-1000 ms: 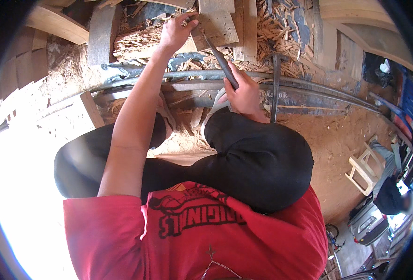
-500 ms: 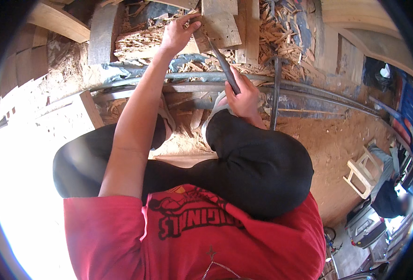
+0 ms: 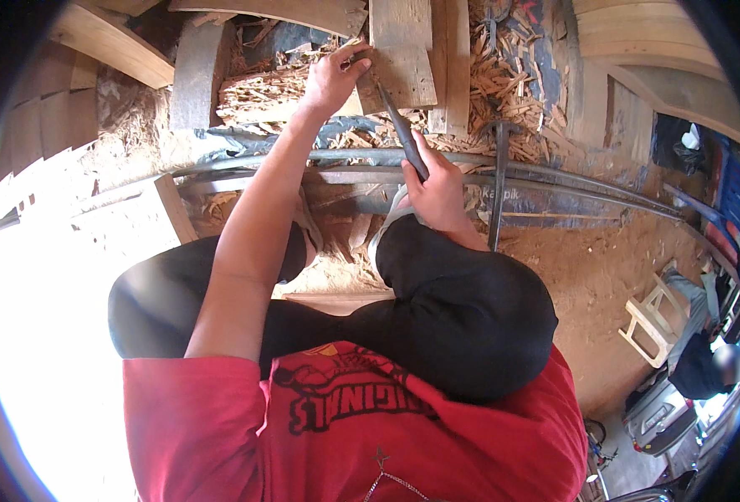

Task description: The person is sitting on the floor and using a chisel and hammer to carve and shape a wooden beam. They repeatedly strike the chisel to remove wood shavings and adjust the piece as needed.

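Note:
A short wooden block (image 3: 412, 77) lies across other boards at the top middle. My left hand (image 3: 333, 82) has thumb and fingers closed at its left edge; just how the fingertips grip is hard to make out. In my right hand (image 3: 437, 192) is a slim, dark bladed tool (image 3: 403, 130), held by its thick end. Its narrow tip points up and left and meets the block's left side. Whether the tip cuts in or only rests there cannot be told.
A T-shaped metal tool (image 3: 500, 180) stands right of my right hand. Wood chips (image 3: 512, 92) lie around the boards. Metal pipes (image 3: 336, 157) run crosswise between me and the block. On the right are a wooden stool (image 3: 654, 320) and another person (image 3: 700, 368).
The whole view has shifted slightly down and right. Both hands stay at nearly the same place by the block, the bladed tool still in my right.

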Action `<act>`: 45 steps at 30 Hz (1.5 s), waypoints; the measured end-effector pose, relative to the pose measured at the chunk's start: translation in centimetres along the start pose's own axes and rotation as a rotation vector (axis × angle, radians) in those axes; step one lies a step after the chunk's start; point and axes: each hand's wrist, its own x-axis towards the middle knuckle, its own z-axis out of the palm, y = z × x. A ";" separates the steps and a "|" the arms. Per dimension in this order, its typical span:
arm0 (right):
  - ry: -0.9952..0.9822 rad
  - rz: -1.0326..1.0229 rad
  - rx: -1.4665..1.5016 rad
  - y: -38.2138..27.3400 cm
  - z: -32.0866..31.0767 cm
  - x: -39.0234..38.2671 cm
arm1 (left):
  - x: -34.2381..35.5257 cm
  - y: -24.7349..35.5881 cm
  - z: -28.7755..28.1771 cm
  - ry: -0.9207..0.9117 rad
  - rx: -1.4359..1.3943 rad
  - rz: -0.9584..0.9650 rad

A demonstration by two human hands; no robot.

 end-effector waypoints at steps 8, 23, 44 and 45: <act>-0.108 0.308 0.170 -0.2 0.7 0.5 | -0.1 0.5 0.0 -0.016 -0.018 0.007; -0.100 0.520 0.556 4.0 2.3 -0.1 | -13.0 1.7 3.4 0.470 0.234 0.209; 0.014 1.150 0.087 18.5 -6.4 -26.6 | -15.9 9.2 3.9 0.054 0.213 0.741; -0.057 1.202 0.048 18.5 -6.9 -30.7 | -15.9 9.3 3.8 0.045 0.217 0.733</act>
